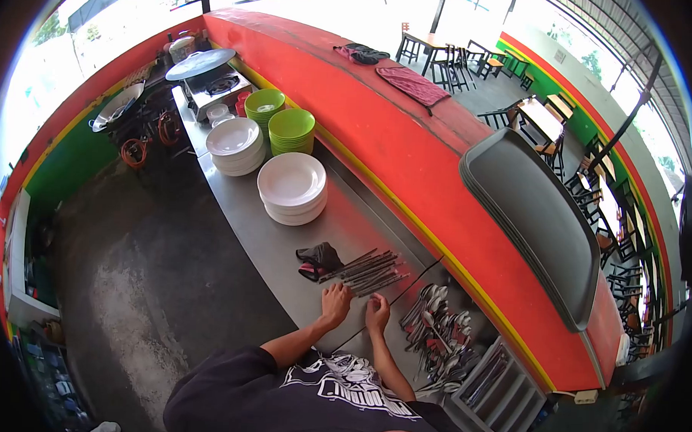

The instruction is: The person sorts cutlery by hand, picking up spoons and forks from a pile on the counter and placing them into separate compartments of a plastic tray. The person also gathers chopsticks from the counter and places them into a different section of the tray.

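A loose bundle of dark chopsticks [368, 272] lies on the steel counter in front of me. My left hand [335, 305] is at the near left ends of the bundle, its fingers bent down and closed over the stick ends. Beside it, my right hand [377, 314] has its fingers curled together near the sticks' lower right ends; what they hold, if anything, is too small to make out. A crumpled dark cloth with pink parts [319, 259] lies left of the bundle. Right of my right hand is a heap of spoons and forks [437, 326].
A grey compartment cutlery tray [513, 405] stands at lower right. White plates [292, 180] and green bowls [291, 129] are stacked farther along the steel counter [261, 247], before a gas stove [217, 88]. Dark trays [529, 215] rest on the red ledge [350, 109].
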The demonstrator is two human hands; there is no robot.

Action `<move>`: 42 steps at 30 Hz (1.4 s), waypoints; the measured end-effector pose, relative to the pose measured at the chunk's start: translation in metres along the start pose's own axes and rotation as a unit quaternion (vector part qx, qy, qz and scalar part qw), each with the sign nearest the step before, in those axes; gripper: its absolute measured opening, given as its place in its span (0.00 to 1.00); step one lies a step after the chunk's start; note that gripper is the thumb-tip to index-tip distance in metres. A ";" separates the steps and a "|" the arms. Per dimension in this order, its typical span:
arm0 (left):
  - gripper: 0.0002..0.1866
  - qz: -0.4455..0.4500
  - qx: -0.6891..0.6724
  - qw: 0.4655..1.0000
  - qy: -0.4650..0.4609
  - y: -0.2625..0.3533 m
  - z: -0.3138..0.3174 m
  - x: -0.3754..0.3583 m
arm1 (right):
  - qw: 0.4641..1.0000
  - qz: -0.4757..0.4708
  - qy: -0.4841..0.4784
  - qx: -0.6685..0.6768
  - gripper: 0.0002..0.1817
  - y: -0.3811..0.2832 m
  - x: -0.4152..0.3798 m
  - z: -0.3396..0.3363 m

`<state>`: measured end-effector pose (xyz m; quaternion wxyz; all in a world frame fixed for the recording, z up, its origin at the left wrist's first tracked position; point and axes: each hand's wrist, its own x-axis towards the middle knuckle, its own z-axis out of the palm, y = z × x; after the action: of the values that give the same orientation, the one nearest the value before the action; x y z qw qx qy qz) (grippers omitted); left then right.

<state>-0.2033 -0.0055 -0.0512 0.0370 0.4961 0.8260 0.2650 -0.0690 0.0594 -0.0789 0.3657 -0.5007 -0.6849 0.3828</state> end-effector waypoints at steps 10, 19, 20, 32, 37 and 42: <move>0.13 -0.022 -0.322 0.932 -0.168 0.048 0.000 -0.058 | 0.878 0.162 -0.055 0.446 0.22 -0.014 -0.058 -0.008; 0.11 0.038 -0.380 0.902 -0.199 0.085 0.004 -0.109 | 0.871 0.141 -0.009 0.471 0.23 -0.002 -0.085 -0.060; 0.11 0.015 -0.382 0.894 -0.235 0.091 0.008 -0.113 | 0.877 0.136 0.005 0.461 0.23 0.001 -0.089 -0.068; 0.13 0.096 -0.407 0.868 -0.267 0.213 0.042 -0.184 | 0.902 0.160 0.157 0.368 0.25 0.026 -0.130 -0.216; 0.12 0.115 -0.454 0.820 -0.328 0.265 0.062 -0.221 | 0.918 0.166 0.180 0.314 0.26 0.052 -0.149 -0.282; 0.19 0.184 -0.495 0.776 -0.345 0.328 0.075 -0.262 | 0.933 0.169 0.180 0.260 0.26 0.083 -0.179 -0.348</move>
<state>0.2152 -0.0746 -0.0123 0.5105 0.6101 0.4053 0.4505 0.3135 -0.0416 -0.0210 0.5305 -0.5570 -0.3887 0.5072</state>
